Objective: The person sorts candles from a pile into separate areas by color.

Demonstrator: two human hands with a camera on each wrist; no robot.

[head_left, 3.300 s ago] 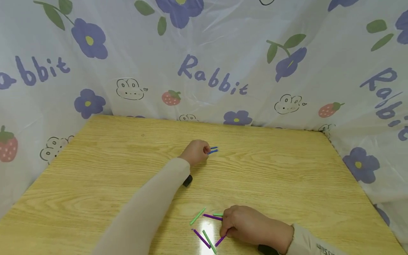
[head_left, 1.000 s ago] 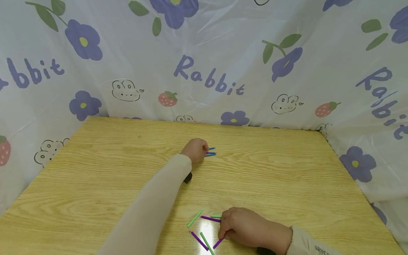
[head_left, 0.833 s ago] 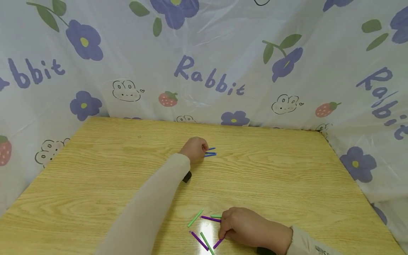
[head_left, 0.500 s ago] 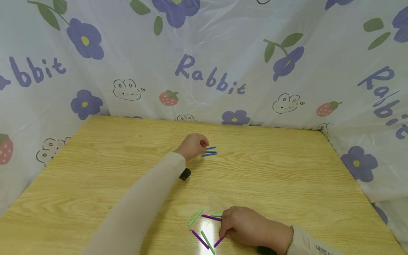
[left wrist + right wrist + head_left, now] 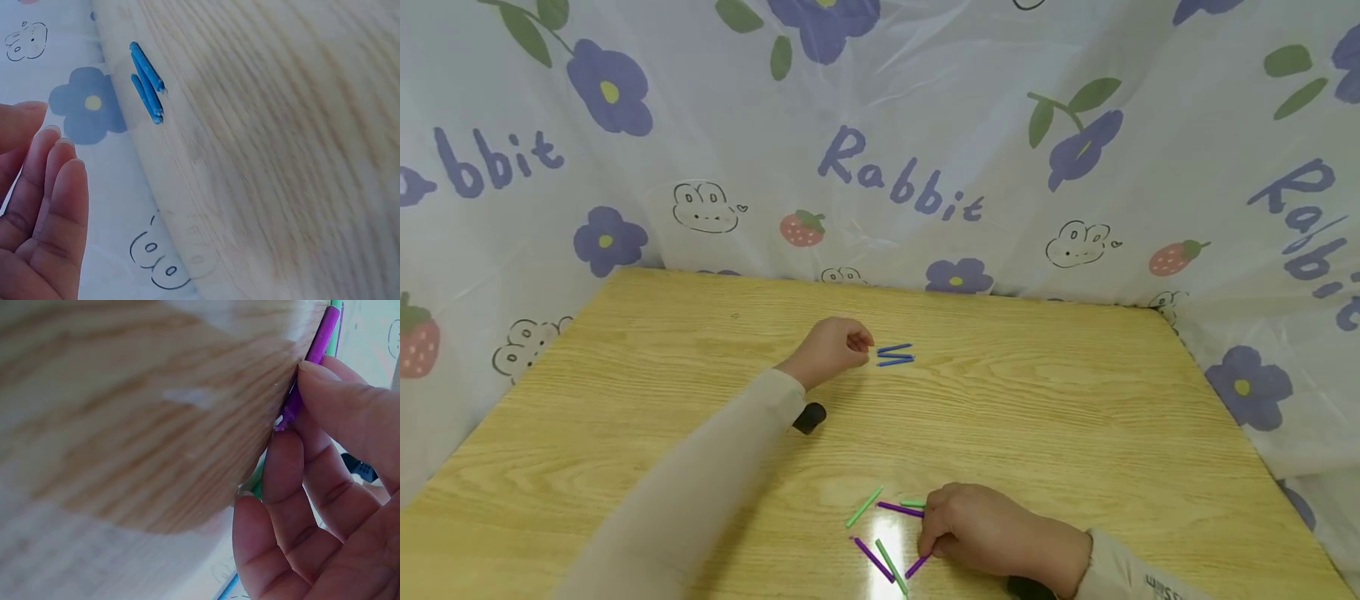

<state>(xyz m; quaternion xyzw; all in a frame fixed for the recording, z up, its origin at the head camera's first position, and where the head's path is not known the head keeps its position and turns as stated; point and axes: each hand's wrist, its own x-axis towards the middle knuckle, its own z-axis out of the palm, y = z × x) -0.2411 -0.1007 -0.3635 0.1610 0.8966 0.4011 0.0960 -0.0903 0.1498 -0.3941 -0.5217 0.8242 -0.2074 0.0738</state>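
Three thin blue candles (image 5: 895, 356) lie in a zigzag on the wooden table. My left hand (image 5: 835, 352) hovers just left of them, holding nothing, its fingers loosely bent; the left wrist view shows the blue candles (image 5: 147, 82) apart from the fingertips (image 5: 70, 187). My right hand (image 5: 977, 529) rests near the front edge and pinches a purple candle (image 5: 322, 334) between thumb and fingers. Two more purple candles (image 5: 874, 560) lie beside it, with green candles (image 5: 864, 507) among them. My right hand partly hides a green candle (image 5: 913, 503).
The wooden table (image 5: 1037, 400) stretches out around both hands. A white curtain (image 5: 880, 108) printed with flowers, rabbits and strawberries hangs behind it and along the sides. Black wrist devices (image 5: 809, 418) sit under the sleeves.
My left hand has let go of a blue candle and drawn back to the left, so all three blue candles show whole. Earlier only two showed there. The right hand has stayed put.
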